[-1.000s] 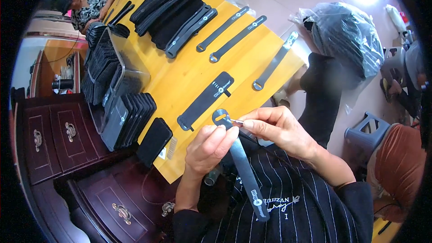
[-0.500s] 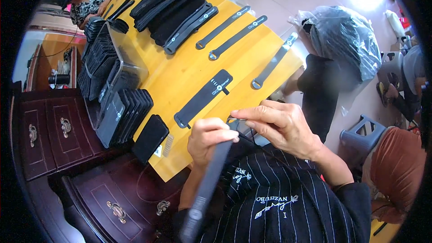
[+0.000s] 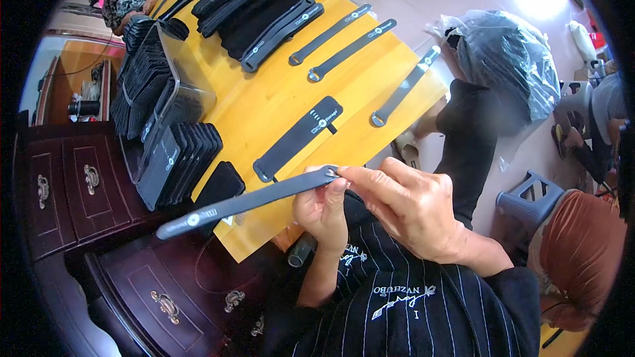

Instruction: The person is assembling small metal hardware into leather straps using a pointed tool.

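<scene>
Slipping is perhaps being risked, the strap (image 3: 254,201) pinched off-centre by the left hand (image 3: 323,211); any hold by the bunched right hand (image 3: 415,208) is being hidden.

Left hand (image 3: 320,214) — partly behind strap (image 3: 248,203)

Grey stool (image 3: 517,206) right; dark wooden drawers (image 3: 104,208) left; black cylinder (image 3: 84,108) beyond, possibly spool.

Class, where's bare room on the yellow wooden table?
The table is bare between the wide black flat strip and the clear plastic bin, and between that strip and the rightmost narrow grey strap. Crowded: far left, under stacked black fabric strips.
</scene>
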Demonstrator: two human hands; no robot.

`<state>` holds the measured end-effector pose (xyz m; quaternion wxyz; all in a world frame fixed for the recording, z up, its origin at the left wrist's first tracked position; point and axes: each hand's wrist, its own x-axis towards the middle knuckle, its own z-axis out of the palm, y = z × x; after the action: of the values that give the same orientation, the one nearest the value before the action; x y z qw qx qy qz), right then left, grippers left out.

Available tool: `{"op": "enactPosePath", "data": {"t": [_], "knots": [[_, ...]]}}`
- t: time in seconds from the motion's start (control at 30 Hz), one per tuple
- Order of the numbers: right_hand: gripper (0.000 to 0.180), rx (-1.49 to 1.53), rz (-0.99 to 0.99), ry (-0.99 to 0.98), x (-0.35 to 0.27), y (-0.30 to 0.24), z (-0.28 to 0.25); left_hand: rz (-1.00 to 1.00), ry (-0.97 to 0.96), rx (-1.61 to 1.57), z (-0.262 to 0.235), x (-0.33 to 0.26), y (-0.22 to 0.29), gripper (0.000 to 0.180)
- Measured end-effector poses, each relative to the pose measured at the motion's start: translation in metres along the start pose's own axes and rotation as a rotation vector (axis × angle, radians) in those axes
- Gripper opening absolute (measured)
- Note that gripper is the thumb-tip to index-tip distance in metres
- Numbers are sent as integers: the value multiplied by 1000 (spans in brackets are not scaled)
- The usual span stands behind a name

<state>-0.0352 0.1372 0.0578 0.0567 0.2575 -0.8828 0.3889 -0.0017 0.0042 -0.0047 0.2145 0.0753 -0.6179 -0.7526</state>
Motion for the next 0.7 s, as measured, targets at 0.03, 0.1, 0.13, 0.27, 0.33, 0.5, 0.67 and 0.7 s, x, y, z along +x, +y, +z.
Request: {"op": "enactPosePath", "data": {"t": [0.03,0.1,0.13,0.27,0.33,0.5,0.67,0.7], "knots": [[33,33,12,-3,1,1,1,-42,26,-19,-1,0,1,17],[31,67,25,-6,1,2,1,-24,30,2,-1,-2,0,16],[30,103,38,-8,1,3,1,9,28,107,-3,-5,-3,15],[28,177,55,-41,0,3,-2,165,-10,322,-16,-7,-12,14],[28,184,53,-40,-1,6,-7,154,-43,253,-9,-2,-6,13],[25,164,5,16,6,22,-1,136,-184,104,-11,-2,-8,14],[23,180,-83,-53,20,35,-1,-60,-151,-181,-4,0,5,14],[22,173,-120,-81,21,37,-1,-113,-131,-272,-4,0,6,13]]}}
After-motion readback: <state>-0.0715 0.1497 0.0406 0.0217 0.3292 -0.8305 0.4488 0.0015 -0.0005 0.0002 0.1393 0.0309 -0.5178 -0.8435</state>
